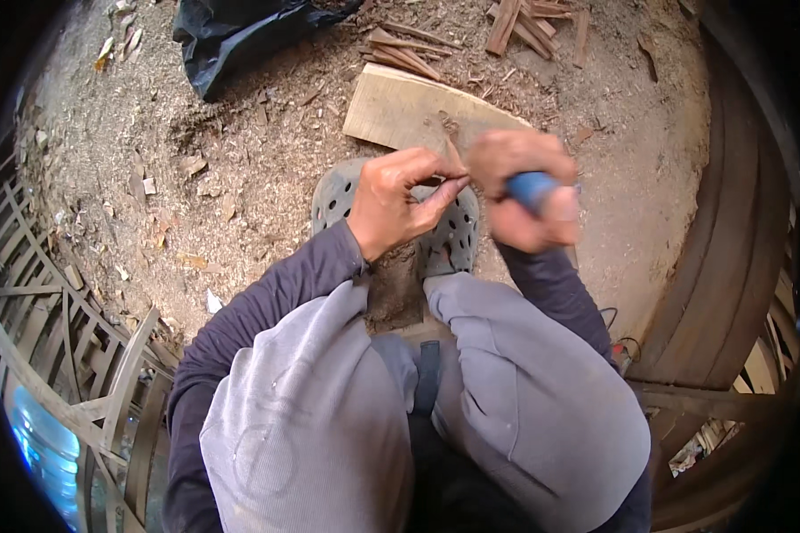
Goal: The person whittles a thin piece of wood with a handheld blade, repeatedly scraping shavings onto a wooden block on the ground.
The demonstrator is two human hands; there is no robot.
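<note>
My left hand is closed in a pinch, thumb against forefinger, at the near edge of a pale wooden board. A thin wood sliver stands up from the pinch, its tip over the board. Beside it on the right, my right hand is wrapped round a blue cylindrical handle. That hand is smeared by motion, and the working end of its tool cannot be made out. Under my hands are my feet in grey clogs with round holes.
Split wood sticks lie in a pile beyond the board. A black plastic sheet is at the far left. Sawdust and chips cover the ground. Slatted wooden frames stand at left, with a blue plastic bottle; dark planks line the right.
</note>
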